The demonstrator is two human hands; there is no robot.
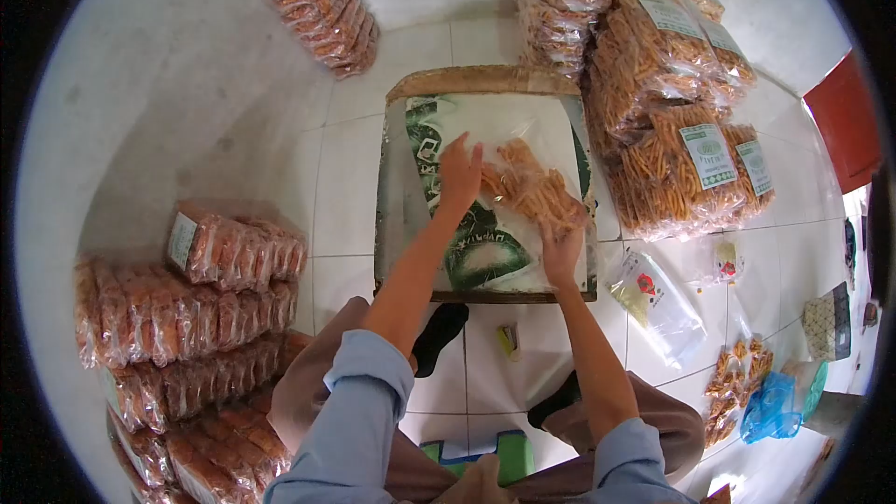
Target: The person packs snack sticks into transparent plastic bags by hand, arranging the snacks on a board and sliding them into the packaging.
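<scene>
1. The left hand (459, 179) is spread wide, seemingly empty, just beside the clear bag (530, 185) of fried snacks.
2. The right hand (562, 259) grips the bag's near end; the rest lies to that hand's upper left, over the low table (483, 81).
3. The step in hand looks like positioning the bag; any further move calls for light, two-handed support.
</scene>
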